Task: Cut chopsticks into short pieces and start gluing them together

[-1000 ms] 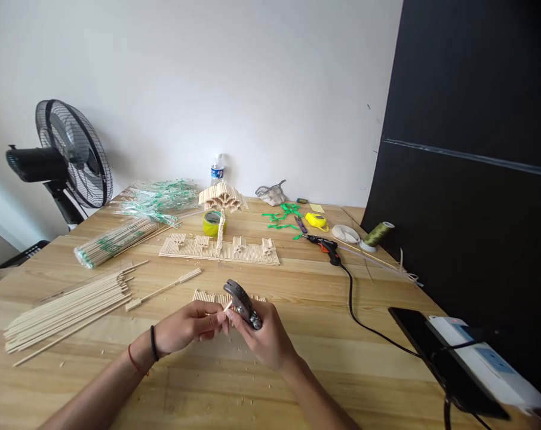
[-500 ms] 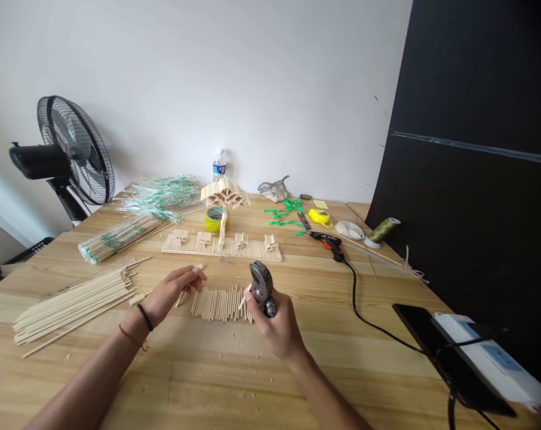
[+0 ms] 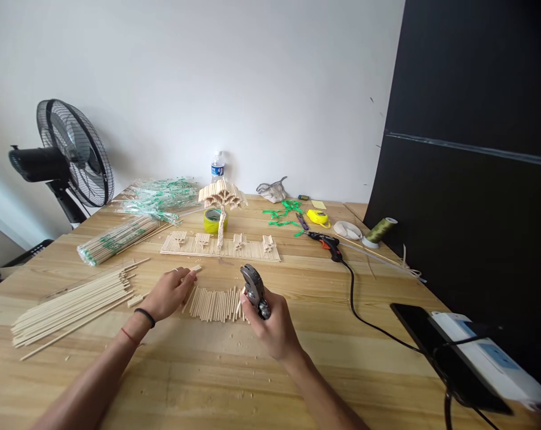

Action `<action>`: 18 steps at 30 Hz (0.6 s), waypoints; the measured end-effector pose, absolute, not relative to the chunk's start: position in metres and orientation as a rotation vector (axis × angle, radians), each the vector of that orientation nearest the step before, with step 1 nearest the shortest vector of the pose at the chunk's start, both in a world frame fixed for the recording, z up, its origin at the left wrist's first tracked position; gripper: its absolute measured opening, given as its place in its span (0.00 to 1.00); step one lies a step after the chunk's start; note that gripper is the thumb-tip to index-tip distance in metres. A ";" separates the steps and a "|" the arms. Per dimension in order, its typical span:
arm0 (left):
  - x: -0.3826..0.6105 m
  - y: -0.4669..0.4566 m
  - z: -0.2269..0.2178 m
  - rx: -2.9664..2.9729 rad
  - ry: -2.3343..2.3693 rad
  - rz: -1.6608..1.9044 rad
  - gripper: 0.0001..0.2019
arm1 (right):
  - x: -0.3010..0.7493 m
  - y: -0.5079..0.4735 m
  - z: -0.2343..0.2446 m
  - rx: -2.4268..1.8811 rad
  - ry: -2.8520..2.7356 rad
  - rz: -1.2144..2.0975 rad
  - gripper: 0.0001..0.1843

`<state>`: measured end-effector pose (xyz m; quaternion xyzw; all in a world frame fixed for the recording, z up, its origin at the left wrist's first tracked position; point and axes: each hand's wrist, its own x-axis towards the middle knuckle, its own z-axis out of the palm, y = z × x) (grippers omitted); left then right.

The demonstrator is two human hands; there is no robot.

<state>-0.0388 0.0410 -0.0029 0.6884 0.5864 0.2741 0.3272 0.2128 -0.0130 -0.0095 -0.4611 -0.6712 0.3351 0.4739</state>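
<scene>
My right hand point(image 3: 273, 319) is closed round the handles of grey metal cutting pliers point(image 3: 254, 290), jaws pointing up, and pinches a short wooden stick beside them. It hovers at the right end of a row of short cut sticks point(image 3: 214, 303) lying on the wooden table point(image 3: 217, 382). My left hand point(image 3: 168, 292) rests low at the row's left end, palm down with fingers stretched over a long thin stick point(image 3: 163, 288) that lies under it. A black band and a red cord circle the left wrist.
Long sticks lie loose point(image 3: 71, 304) and bundled point(image 3: 116, 239) at left. Behind stands a stick model on a flat base point(image 3: 220, 246), with yellow tape point(image 3: 214, 220), a water bottle point(image 3: 217, 167), a glue gun point(image 3: 326, 243) with black cord, thread spool point(image 3: 380, 230) and fan point(image 3: 71, 158). A phone point(image 3: 436, 352) lies at right.
My hands, joined near the table's front a second ago, have parted. The left moved left and down onto the long stick; the right carried the pliers to the row's right end.
</scene>
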 end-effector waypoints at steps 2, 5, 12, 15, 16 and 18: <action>-0.037 0.040 -0.005 1.844 1.515 0.691 0.25 | 0.213 -0.013 -0.009 -1.126 -1.654 0.807 0.12; -0.035 0.040 -0.006 1.919 1.523 0.678 0.24 | 0.212 -0.013 -0.008 -1.143 -1.668 0.789 0.12; -0.044 0.046 -0.015 2.086 1.848 0.671 0.09 | 0.211 -0.011 -0.004 -1.241 -1.683 0.675 0.13; -0.049 0.048 -0.021 2.104 1.917 0.617 0.04 | 0.211 -0.010 -0.005 -1.266 -1.657 0.718 0.13; -0.049 0.048 -0.022 2.106 1.923 0.602 0.03 | 0.212 -0.010 -0.005 -1.266 -1.638 0.752 0.12; -0.048 0.048 -0.022 2.110 1.910 0.593 0.04 | 0.213 -0.009 -0.007 -1.248 -1.588 0.824 0.09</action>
